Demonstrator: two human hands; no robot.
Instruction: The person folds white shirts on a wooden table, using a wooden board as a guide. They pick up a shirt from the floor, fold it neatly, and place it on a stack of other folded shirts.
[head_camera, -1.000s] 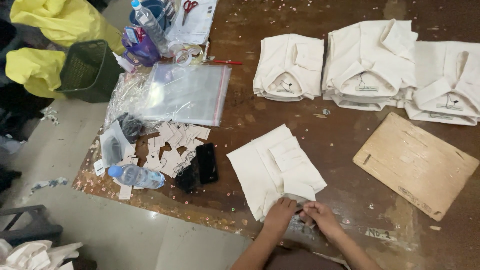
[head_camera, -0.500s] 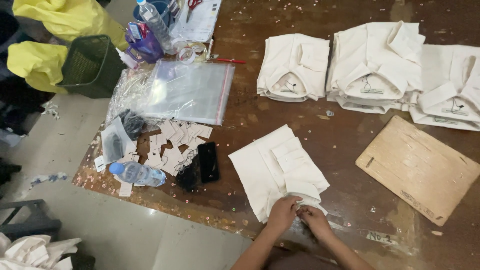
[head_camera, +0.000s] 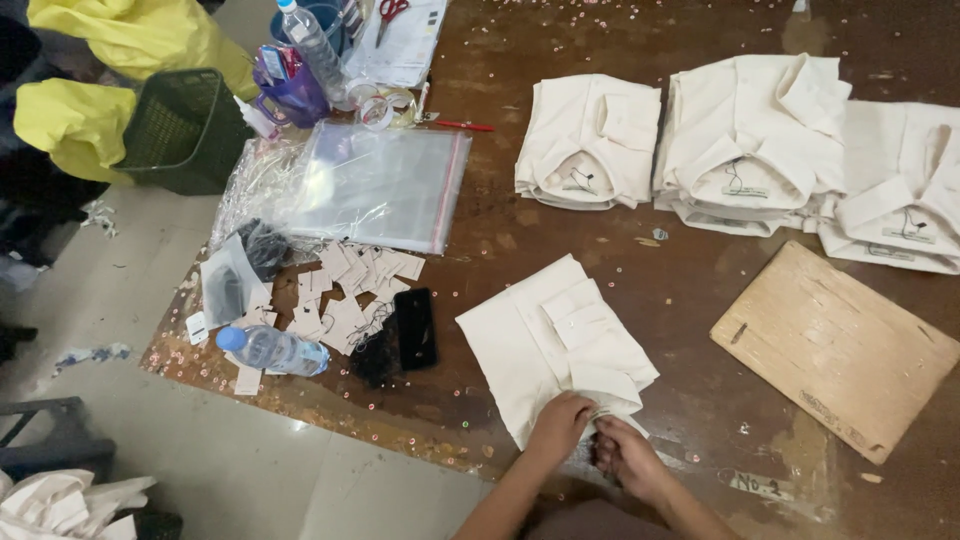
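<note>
— While both hands work at the near edge of the table, what exactly are they on?

— A folded cream shirt, lying flat on the dark brown wood at about six o'clock from the table's middle. It is a pale off-white, folded into a rough rectangle turned at an angle, with a buttoned cuff or placket folded across its upper part.

— And the hands themselves?

— The left hand sits at the shirt's lower edge, fingers curled down onto the cloth. The right hand is just beside it, at about four o'clock from the left, fingers bent in and pinching the same bunched edge of fabric. Both are closed on the shirt; the two hands touch or nearly touch.

— What lies around it?

— At nine o'clock from the shirt, a black phone lies among scattered paper tags, with a water bottle on its side farther out. At eleven o'clock is a clear zip bag with a red strip along its seal. At twelve to two o'clock, well apart, three stacks of folded shirts in the same cream sit side by side, collars facing the person. At three o'clock a wooden board lies flat. A green basket stands off the table's far left corner, beside yellow cloth.
</note>
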